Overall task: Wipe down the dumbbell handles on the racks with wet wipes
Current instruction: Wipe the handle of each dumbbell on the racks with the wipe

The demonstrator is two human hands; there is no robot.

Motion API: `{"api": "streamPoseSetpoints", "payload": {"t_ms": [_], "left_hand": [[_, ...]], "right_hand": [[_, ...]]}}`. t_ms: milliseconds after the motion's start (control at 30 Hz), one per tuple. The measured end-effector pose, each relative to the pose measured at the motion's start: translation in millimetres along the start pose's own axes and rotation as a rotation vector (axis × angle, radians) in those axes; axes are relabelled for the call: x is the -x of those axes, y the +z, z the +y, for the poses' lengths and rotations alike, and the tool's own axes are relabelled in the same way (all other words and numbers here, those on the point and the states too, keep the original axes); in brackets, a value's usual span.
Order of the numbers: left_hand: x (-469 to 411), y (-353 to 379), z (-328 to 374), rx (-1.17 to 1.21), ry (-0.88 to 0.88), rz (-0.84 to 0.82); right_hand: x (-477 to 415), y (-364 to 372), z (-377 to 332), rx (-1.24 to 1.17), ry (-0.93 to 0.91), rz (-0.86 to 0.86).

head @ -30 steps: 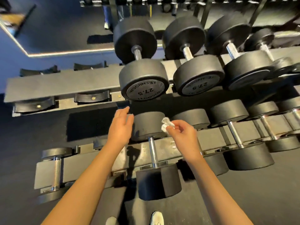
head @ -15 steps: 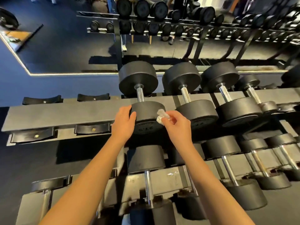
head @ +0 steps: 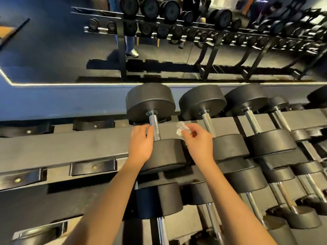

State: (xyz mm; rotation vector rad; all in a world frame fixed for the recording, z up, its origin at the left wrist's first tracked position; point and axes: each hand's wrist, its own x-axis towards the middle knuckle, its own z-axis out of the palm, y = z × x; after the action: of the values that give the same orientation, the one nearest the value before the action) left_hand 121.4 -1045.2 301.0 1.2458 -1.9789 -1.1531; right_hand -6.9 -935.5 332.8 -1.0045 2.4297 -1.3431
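From the head camera, both bare forearms reach forward over the upper tier of the grey metal rack [head: 70, 145]. The left hand [head: 141, 144] lies palm down with its fingers nearly straight and holds nothing; its fingertips [head: 150, 130] meet the left side of the knurled chrome handle [head: 154, 128] of the leftmost black round-headed dumbbell [head: 150, 101], and its heel lies over that dumbbell's near head. The right hand [head: 200, 140] hovers just right of the handle, knuckles up, thumb and forefinger pinching a crumpled white wet wipe [head: 182, 129], the other fingers loosely curled. The wipe sits beside the handle, apart from it, above the rack's flat beam. The handle's long axis runs away from the person, its far end toward the mirror wall [head: 53, 50] and its near end toward the wrists. A second chrome-handled dumbbell [head: 208, 124] lies parallel, right of the wipe.
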Motion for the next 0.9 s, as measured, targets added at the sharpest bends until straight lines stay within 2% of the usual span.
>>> {"api": "streamPoseSetpoints", "payload": {"t_ms": [133,267,533,700,900], "left_hand": [[-7,0,-3,-0.007,-0.052,-0.094],[-7,-9,8,-0.006,-0.137,-0.196],[-11,-6,2,0.015,-0.186,-0.191],[-10,-4,-2,0.024,-0.186,-0.152],[-14,1,-8,0.004,-0.197,-0.098]], "right_hand": [[-22,16,0,0.03,0.004,-0.045],[-39,31,-2,0.086,0.007,-0.18],[-66,52,7,0.156,0.032,-0.356],[-81,67,6,0.132,0.021,-0.373],[-87,78,7,0.202,0.046,-0.555]]}}
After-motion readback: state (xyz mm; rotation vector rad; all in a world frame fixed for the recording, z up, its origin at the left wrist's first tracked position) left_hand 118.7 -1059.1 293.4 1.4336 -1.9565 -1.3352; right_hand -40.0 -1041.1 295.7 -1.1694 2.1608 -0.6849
